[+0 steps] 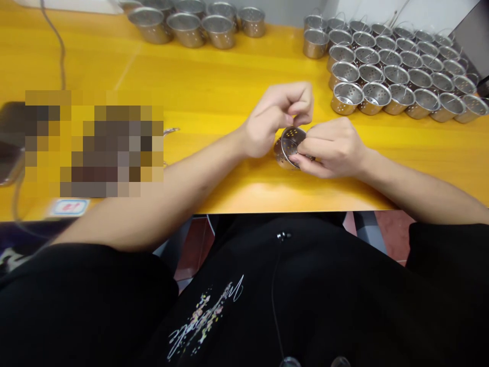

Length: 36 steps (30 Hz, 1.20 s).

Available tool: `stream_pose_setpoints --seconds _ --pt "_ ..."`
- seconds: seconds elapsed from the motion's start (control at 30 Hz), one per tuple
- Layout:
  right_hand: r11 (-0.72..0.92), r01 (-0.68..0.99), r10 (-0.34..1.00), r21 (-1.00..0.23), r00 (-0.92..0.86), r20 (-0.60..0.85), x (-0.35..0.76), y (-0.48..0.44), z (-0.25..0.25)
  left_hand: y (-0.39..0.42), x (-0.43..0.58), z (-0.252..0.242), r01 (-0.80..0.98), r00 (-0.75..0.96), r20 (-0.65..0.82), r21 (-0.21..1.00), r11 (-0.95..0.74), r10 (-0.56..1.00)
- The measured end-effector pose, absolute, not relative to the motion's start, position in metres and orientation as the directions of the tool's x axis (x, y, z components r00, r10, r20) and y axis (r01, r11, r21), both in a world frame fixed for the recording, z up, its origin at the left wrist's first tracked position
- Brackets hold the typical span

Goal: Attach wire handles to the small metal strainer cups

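A small perforated steel cup lies on its side on the yellow table, held between both hands. My right hand wraps its fingers round the cup's right side. My left hand is curled above it, fingertips pinched at the cup's top rim, perhaps on a thin wire handle that I cannot make out clearly.
Many identical steel cups with wire handles stand in rows at the back right. Several larger cups sit at the back centre. A blurred patch and a cable lie on the left. The table's front edge is near my body.
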State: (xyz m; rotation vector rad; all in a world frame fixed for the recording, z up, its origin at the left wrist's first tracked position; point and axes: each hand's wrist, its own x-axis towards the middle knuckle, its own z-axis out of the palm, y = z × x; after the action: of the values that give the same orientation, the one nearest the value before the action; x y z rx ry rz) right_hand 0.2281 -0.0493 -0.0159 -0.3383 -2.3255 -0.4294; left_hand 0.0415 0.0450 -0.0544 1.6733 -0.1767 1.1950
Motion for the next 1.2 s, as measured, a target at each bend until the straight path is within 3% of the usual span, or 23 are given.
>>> stream_pose_setpoints --seconds 0.1,0.13,0.23,0.4,0.53,0.63,0.73,0.93,1.13,1.2 --pt "0.928 0.316 0.064 0.198 -0.658 0.75 0.228 -0.034 -0.021 0.042 0.04 -0.053 -0.568 0.531 0.712 0.701 -0.431 0.458" --pt "0.946 0.237 -0.025 0.221 -0.628 0.778 0.229 -0.029 -0.023 0.04 0.039 -0.051 -0.551 0.539 0.706 0.708 -0.442 0.459" --pt "0.95 0.207 -0.048 0.232 -0.64 0.767 0.231 -0.02 -0.027 0.032 0.031 -0.044 -0.502 0.571 0.697 0.714 -0.487 0.433" --pt "0.937 0.336 0.147 0.099 -0.634 0.76 0.23 -0.037 -0.025 0.027 0.022 -0.036 -0.468 0.614 0.64 0.767 -0.44 0.463" --pt "0.97 0.239 0.11 0.042 -0.586 0.803 0.228 -0.042 -0.023 0.029 0.021 -0.037 -0.449 0.627 0.592 0.805 -0.387 0.505" --pt "0.968 0.246 0.18 -0.042 -0.569 0.802 0.227 -0.041 -0.022 0.028 0.019 -0.036 -0.435 0.641 0.554 0.833 -0.343 0.532" --pt "0.945 0.273 0.304 -0.179 -0.533 0.79 0.23 -0.043 -0.021 0.028 0.017 -0.036 -0.427 0.653 0.533 0.846 -0.32 0.538" --pt "0.818 0.424 0.573 -0.388 -0.547 0.611 0.235 -0.045 -0.024 0.036 0.017 -0.041 -0.419 0.693 0.495 0.868 -0.266 0.524" --pt "0.874 0.175 0.474 -0.453 -0.512 0.716 0.232 -0.044 -0.023 0.063 0.022 -0.059 -0.448 0.737 0.528 0.849 -0.278 0.423" --pt "0.849 0.23 0.518 -0.475 -0.538 0.665 0.232 -0.045 -0.021 0.072 0.023 -0.066 -0.439 0.755 0.519 0.854 -0.279 0.401"
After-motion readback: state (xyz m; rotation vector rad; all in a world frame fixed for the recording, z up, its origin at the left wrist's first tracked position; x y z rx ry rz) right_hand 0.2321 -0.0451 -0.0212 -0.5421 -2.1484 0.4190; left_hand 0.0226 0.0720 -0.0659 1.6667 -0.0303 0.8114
